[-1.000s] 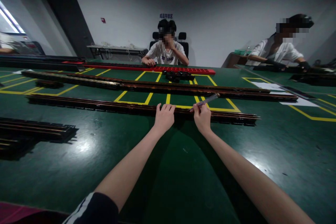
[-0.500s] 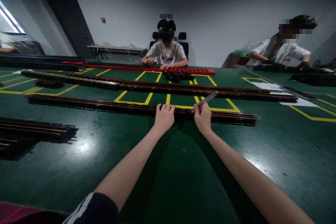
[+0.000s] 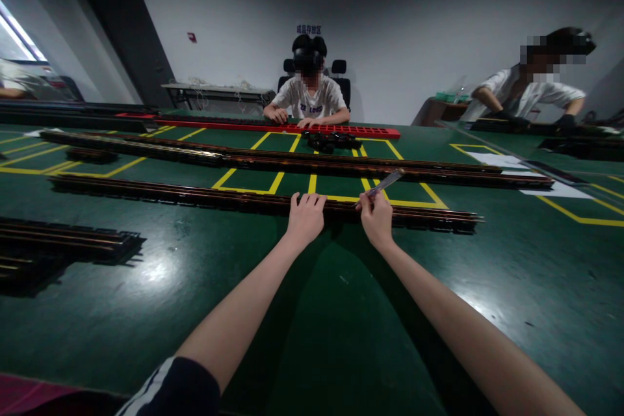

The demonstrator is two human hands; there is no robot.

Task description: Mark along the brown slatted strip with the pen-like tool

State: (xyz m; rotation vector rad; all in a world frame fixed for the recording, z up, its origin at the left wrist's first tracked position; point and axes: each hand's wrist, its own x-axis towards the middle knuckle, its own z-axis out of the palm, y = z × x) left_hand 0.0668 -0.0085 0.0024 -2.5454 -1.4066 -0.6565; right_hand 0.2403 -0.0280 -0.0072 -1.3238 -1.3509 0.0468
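A long dark rail with copper-coloured strips [image 3: 195, 197] lies across the green table in front of me. My left hand [image 3: 305, 216] rests on the rail near its middle, fingers lying over its near edge. Just to the right, my right hand [image 3: 375, 216] is closed on a slim clear pen-like tool [image 3: 386, 183]. The tool's tip points down at the rail and its far end slants up to the right.
More long rails [image 3: 292, 161] lie further back, and a stack of them [image 3: 63, 242] sits at the left. A red tray [image 3: 292, 128] and small black parts [image 3: 331, 140] lie before a seated person [image 3: 307, 97]. Another person [image 3: 531, 94] works at the right. Yellow lines mark the green table [image 3: 439, 299].
My hands have stayed put; the tool in my right hand tilted slightly. The person opposite lowered a hand to the red tray. The person at the right leaned further over.
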